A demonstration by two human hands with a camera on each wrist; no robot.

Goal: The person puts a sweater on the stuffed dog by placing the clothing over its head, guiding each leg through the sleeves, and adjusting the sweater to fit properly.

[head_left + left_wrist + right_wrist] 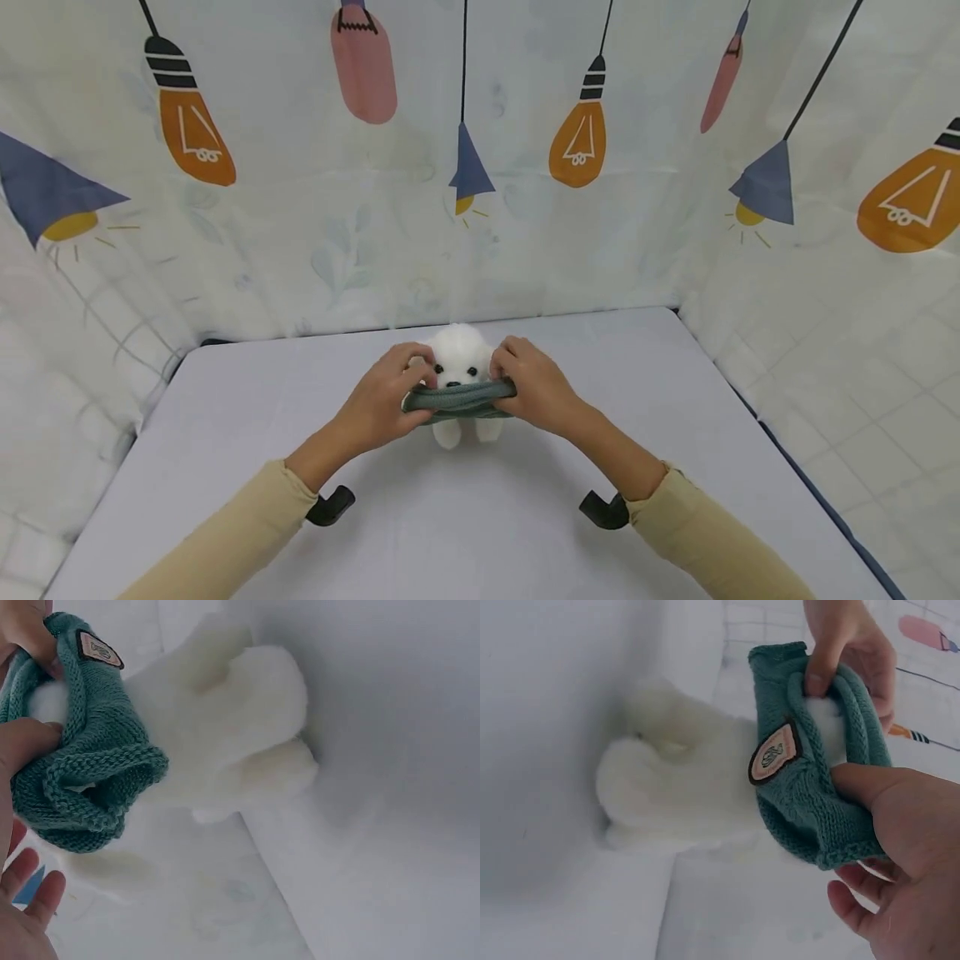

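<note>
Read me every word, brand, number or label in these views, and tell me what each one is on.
No text is readable.
Patch on the green knit garment: its marks are too small and blurred to read.
Backdrop: printed lamps and bulbs, no words visible.

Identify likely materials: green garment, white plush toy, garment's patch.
Green garment: knitted yarn, matte, from the visible stitch rows; wool or acrylic, can't tell.
White plush toy: probably synthetic pile fabric, soft and matte, judging by its fuzzy outline; filling hidden.
Patch: perhaps woven fabric, flat with dark edging; too blurred to settle.
</note>
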